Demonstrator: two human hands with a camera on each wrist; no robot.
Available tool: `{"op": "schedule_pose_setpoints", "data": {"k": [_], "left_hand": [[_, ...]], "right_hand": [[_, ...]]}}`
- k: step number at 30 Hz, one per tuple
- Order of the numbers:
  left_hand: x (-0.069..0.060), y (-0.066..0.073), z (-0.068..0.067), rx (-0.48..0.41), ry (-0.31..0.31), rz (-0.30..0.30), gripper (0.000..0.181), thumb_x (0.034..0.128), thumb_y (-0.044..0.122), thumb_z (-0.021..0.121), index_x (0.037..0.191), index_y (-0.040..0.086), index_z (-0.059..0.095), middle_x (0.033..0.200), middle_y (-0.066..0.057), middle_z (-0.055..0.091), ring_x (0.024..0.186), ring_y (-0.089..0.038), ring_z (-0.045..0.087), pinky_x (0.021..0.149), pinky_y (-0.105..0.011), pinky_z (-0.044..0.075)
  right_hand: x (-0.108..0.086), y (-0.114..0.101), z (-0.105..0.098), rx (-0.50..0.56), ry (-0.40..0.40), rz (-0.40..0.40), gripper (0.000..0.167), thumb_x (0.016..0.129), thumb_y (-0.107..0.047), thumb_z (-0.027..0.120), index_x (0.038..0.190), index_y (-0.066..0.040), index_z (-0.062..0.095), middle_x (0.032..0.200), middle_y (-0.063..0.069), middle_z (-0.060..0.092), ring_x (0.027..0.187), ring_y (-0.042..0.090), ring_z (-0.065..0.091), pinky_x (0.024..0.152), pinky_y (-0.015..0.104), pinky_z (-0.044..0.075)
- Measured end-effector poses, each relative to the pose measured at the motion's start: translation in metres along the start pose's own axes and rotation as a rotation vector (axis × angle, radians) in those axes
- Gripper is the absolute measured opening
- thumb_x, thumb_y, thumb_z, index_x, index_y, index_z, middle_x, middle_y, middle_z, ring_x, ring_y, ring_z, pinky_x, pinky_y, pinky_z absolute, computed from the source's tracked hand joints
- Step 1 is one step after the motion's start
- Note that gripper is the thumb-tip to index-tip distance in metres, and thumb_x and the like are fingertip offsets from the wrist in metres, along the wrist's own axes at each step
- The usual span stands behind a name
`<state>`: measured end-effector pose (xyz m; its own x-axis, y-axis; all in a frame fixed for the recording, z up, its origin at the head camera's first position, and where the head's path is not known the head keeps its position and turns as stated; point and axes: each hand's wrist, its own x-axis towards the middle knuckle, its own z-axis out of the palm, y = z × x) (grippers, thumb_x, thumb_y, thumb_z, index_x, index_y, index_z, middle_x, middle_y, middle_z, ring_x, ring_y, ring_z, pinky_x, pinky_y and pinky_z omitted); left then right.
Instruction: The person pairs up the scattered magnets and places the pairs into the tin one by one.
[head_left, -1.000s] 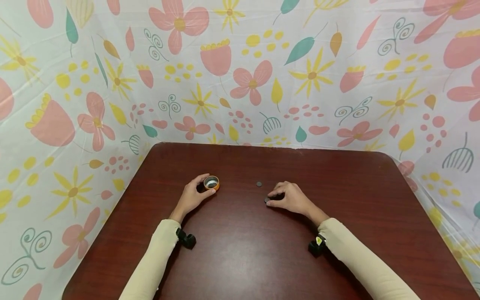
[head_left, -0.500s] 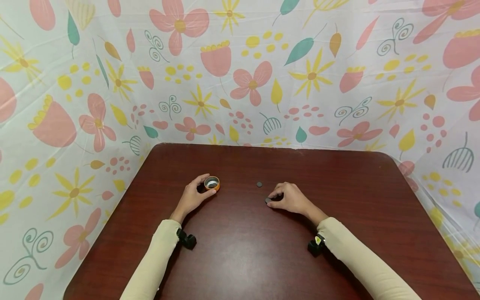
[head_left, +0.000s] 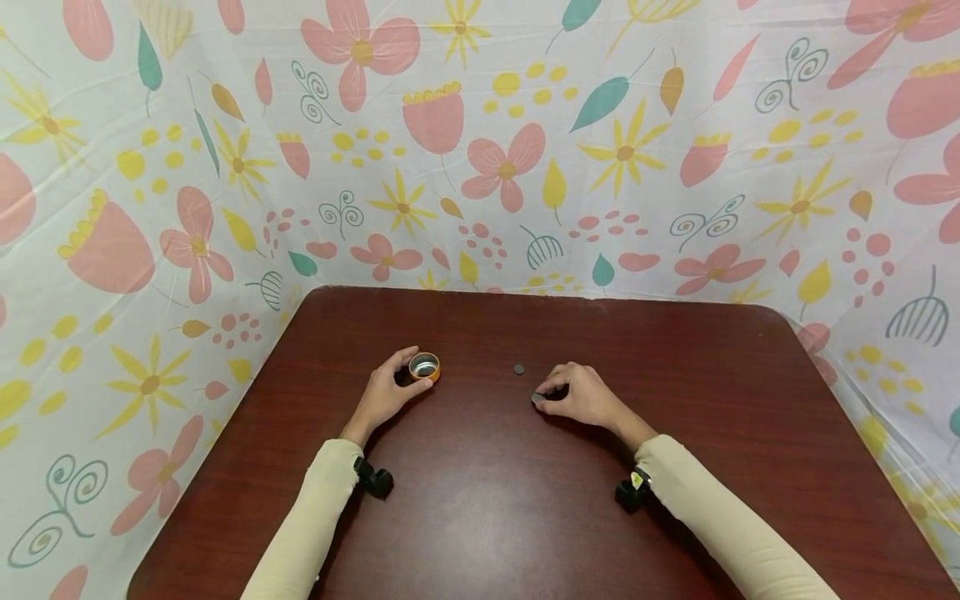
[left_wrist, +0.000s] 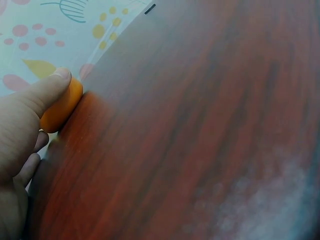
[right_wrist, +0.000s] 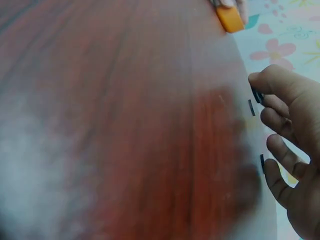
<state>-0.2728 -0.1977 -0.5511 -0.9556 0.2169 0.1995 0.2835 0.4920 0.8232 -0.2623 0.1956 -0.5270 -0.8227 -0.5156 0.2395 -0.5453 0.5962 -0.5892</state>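
My left hand (head_left: 384,392) holds a small round orange tin (head_left: 424,367), thumb on the near side and fingers round the far side. The tin stands upright on the table with its silvery inside facing up; something dark shows at its bottom, too small to tell. My right hand (head_left: 583,398) pinches a small dark grey disc (head_left: 537,399) between thumb and fingertips, low over the table. Another dark disc (head_left: 519,369) lies flat between the hands. In the right wrist view, a further thin black piece (right_wrist: 262,163) shows edge-on beside the lower fingers; the head view does not show it.
The dark red-brown wooden table (head_left: 480,500) has rounded far corners. A white curtain (head_left: 480,167) printed with flowers hangs behind it and along its sides. Black wrist cameras (head_left: 373,479) sit on both forearms, over cream sleeves (head_left: 307,525).
Very little differs. The disc in my right fingertips has shifted slightly to the right in the head view, while my left hand keeps its grip on the tin.
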Motion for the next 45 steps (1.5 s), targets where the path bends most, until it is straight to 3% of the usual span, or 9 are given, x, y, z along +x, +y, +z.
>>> {"op": "schedule_pose_setpoints", "data": {"k": [13, 19, 26, 32, 39, 45], "left_hand": [[-0.001, 0.001, -0.002, 0.011, -0.006, -0.017, 0.066, 0.0892, 0.034, 0.082, 0.146, 0.012, 0.056, 0.138, -0.007, 0.062, 0.133, -0.029, 0.054, 0.111, -0.054, 0.042], [-0.001, 0.002, -0.003, 0.006, -0.011, -0.017, 0.064, 0.0896, 0.033, 0.081, 0.145, 0.014, 0.057, 0.137, -0.007, 0.063, 0.133, -0.029, 0.054, 0.112, -0.054, 0.041], [0.000, 0.001, -0.005, 0.004, 0.007, -0.031, 0.066, 0.0884, 0.035, 0.082, 0.145, 0.013, 0.057, 0.136, -0.008, 0.063, 0.132, -0.030, 0.055, 0.111, -0.056, 0.041], [0.004, 0.000, -0.002, -0.003, -0.002, -0.034, 0.067, 0.0891, 0.038, 0.081, 0.146, 0.013, 0.056, 0.136, -0.006, 0.064, 0.131, -0.028, 0.055, 0.112, -0.055, 0.040], [0.004, -0.001, 0.001, -0.026, -0.007, -0.040, 0.066, 0.0893, 0.035, 0.081, 0.146, 0.012, 0.056, 0.136, -0.005, 0.064, 0.131, -0.027, 0.055, 0.112, -0.055, 0.041], [0.003, 0.001, 0.001, -0.027, -0.004, -0.037, 0.066, 0.0902, 0.035, 0.081, 0.147, 0.011, 0.055, 0.137, -0.005, 0.064, 0.132, -0.027, 0.055, 0.111, -0.055, 0.041]], "right_hand": [[0.034, -0.013, 0.003, 0.154, -0.015, -0.064, 0.018, 0.085, -0.030, 0.086, 0.103, -0.027, 0.083, 0.102, -0.013, 0.072, 0.098, 0.011, 0.065, 0.083, 0.038, 0.056], [0.065, -0.026, 0.014, 0.209, -0.050, -0.086, 0.017, 0.086, -0.028, 0.085, 0.103, -0.025, 0.083, 0.101, -0.011, 0.072, 0.096, 0.012, 0.066, 0.083, 0.041, 0.057], [0.108, -0.047, 0.033, 0.250, -0.072, -0.091, 0.019, 0.087, -0.032, 0.084, 0.104, -0.025, 0.083, 0.102, -0.011, 0.073, 0.097, 0.008, 0.066, 0.083, 0.034, 0.055], [0.132, -0.055, 0.052, 0.267, -0.073, -0.077, 0.022, 0.089, -0.030, 0.083, 0.107, -0.019, 0.083, 0.103, -0.008, 0.074, 0.097, 0.009, 0.066, 0.081, 0.033, 0.055], [0.144, -0.064, 0.074, 0.301, -0.071, -0.068, 0.022, 0.088, -0.025, 0.084, 0.107, -0.013, 0.083, 0.101, -0.003, 0.074, 0.095, 0.012, 0.067, 0.079, 0.031, 0.054], [0.146, -0.067, 0.086, 0.331, -0.050, -0.028, 0.019, 0.088, -0.022, 0.084, 0.105, -0.015, 0.083, 0.099, -0.003, 0.073, 0.094, 0.012, 0.065, 0.078, 0.031, 0.053]]}}
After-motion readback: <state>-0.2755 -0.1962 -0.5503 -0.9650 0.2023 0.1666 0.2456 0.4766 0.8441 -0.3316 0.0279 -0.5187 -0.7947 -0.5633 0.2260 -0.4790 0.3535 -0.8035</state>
